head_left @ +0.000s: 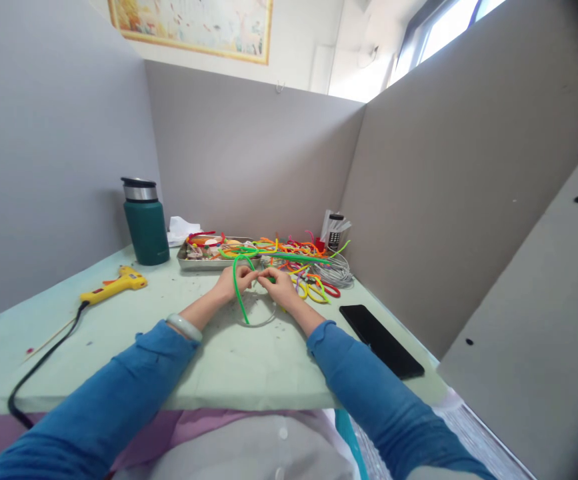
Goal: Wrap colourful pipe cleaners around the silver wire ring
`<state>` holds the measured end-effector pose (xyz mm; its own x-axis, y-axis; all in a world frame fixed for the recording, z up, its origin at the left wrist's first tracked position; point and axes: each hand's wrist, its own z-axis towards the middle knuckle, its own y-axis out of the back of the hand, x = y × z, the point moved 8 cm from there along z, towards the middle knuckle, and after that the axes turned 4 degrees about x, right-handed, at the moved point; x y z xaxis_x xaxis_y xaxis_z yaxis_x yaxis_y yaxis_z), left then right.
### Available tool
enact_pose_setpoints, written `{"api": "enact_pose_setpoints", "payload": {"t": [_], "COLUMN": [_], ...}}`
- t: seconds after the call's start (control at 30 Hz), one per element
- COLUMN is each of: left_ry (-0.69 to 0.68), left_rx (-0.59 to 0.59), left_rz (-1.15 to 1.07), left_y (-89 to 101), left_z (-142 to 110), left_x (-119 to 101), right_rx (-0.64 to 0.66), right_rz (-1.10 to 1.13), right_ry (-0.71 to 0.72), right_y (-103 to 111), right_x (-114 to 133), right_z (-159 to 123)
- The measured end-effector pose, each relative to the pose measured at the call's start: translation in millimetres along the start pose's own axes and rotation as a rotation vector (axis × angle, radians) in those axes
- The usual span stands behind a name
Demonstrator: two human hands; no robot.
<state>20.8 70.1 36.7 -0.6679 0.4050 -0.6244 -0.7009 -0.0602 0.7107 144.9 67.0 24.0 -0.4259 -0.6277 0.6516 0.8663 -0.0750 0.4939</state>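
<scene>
My left hand (233,281) and my right hand (281,288) meet above the middle of the table, fingertips close together in a pinch. Between them is a thin grey wire hoop (263,324), its lower curve hanging below my fingers. A bright green pipe cleaner (237,293) arcs up from my fingertips, then down past my left hand to the hoop's lower left. Some green also shows at my right fingers. Just where the pipe cleaner joins the hoop is hidden by my fingers. Both hands are closed.
Behind my hands lie a metal tray (203,265) and a pile of coloured pipe cleaners (299,250). Yellow-handled scissors (316,293) and a black phone (381,340) lie right. Left are a yellow glue gun (113,285) and a green bottle (146,230). Grey partitions (249,147) enclose the table.
</scene>
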Motion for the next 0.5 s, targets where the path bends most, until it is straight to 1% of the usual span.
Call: {"api": "enact_pose_setpoints", "payload": {"t": [0.17, 0.3, 0.5], "left_ry": [-0.117, -0.198, -0.231], "left_rx": [-0.075, -0.067, -0.062], "left_rz": [-0.023, -0.08, -0.101], "left_y": [4.0, 0.9, -1.0], "left_z": [3.8, 5.9, 7.3], "left_x": [-2.0, -1.4, 2.3], "right_rx": [-0.013, -0.029, -0.037], "right_rz": [0.034, 0.073, 0.103], "right_ry": [-0.012, -0.032, -0.048], "right_y": [2.0, 2.9, 3.5], "right_x": [0.5, -2.4, -6.8], "right_z": [0.6, 1.7, 2.7]}}
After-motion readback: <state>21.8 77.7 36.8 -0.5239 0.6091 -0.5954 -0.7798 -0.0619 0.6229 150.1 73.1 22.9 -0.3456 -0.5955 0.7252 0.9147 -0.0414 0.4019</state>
